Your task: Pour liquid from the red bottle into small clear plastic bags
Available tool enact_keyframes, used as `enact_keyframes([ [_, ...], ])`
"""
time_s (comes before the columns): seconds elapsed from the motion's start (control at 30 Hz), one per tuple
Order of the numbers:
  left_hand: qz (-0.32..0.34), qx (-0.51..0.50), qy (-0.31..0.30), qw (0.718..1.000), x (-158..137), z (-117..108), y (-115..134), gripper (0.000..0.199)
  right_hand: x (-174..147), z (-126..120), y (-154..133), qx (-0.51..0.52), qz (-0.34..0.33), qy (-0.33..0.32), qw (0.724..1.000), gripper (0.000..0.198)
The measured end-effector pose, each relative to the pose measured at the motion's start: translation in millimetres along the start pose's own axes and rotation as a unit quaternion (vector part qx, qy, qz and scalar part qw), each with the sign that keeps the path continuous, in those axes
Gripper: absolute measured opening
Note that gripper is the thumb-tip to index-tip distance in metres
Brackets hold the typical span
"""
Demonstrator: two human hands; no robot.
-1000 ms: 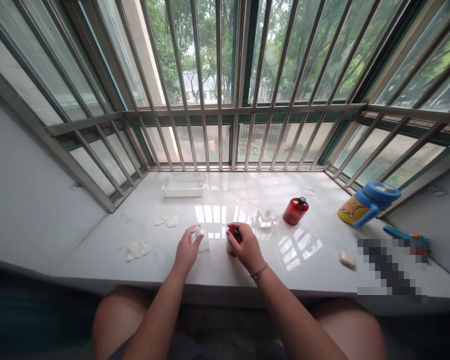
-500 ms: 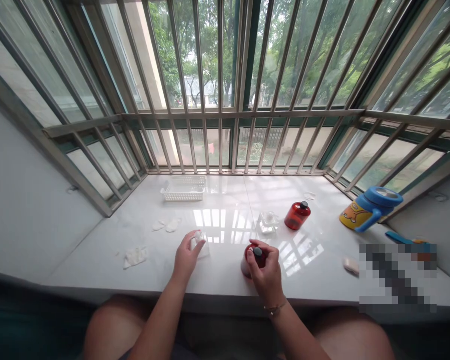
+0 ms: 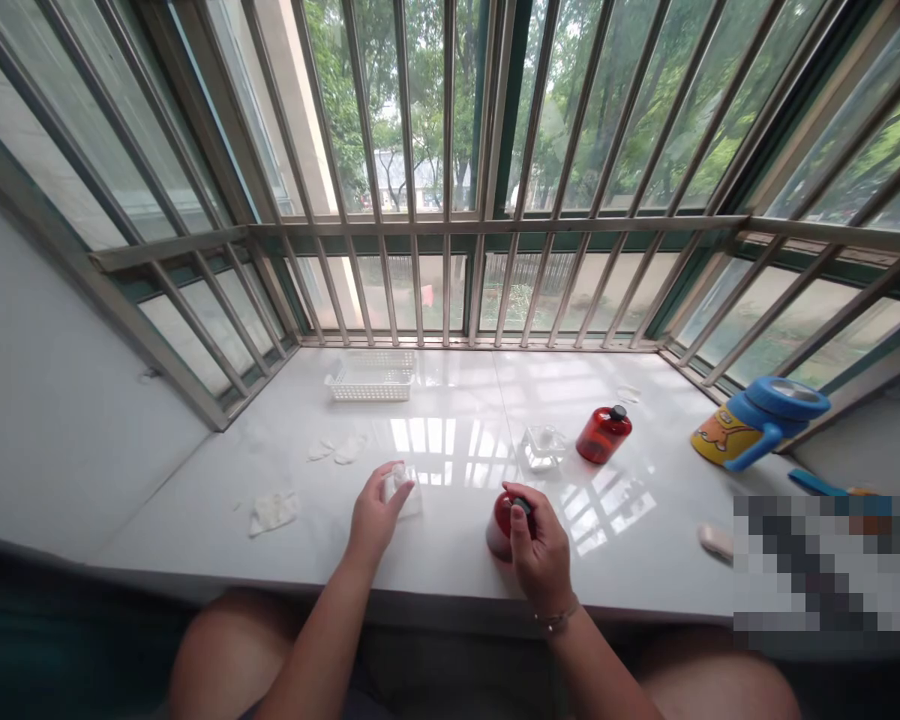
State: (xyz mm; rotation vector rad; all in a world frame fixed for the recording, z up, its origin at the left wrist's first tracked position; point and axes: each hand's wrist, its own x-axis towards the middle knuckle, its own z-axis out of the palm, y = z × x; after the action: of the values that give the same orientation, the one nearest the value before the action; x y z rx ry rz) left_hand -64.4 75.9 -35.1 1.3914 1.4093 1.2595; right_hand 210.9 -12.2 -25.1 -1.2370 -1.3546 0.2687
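My left hand (image 3: 379,510) has thumb and fingers closed round the top of a small clear square bottle (image 3: 412,500), which stands on the white counter. To the right, my right hand (image 3: 541,545) grips the black cap (image 3: 521,505) of a red translucent bottle (image 3: 499,530) standing near the counter's front edge. Its thumb lies against the cap, and the fingers hide part of the bottle. Beyond that hand sit a similar clear square bottle (image 3: 544,450) and a second red bottle (image 3: 604,435) with a black cap.
A white mesh basket (image 3: 371,380) stands by the barred window. Crumpled white tissue (image 3: 274,513) and thin white pieces (image 3: 337,450) lie at left. On the right are a blue and yellow mug (image 3: 754,425), a pale oblong object (image 3: 715,542) and a blurred patch.
My right thumb has shifted to the right on the black cap of the red bottle. My left hand stays on the clear bottle. The whole view has shifted slightly.
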Motion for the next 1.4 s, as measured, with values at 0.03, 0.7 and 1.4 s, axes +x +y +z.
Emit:
enact_keyframes([
  [0.03,0.004,-0.001,-0.001,1.0,0.1,0.0,-0.4,0.061,-0.9,1.2,1.5,0.006,0.003,0.011,1.0,0.026],
  [0.7,-0.015,-0.046,-0.008,0.999,1.4,1.1,-2.1,0.061,0.7,0.7,4.6,0.024,0.009,-0.003,1.0,0.023],
  [1.4,-0.004,-0.042,0.001,0.999,0.3,1.7,2.0,0.057,3.3,-0.7,5.3,0.033,-0.006,-0.004,0.999,0.022],
])
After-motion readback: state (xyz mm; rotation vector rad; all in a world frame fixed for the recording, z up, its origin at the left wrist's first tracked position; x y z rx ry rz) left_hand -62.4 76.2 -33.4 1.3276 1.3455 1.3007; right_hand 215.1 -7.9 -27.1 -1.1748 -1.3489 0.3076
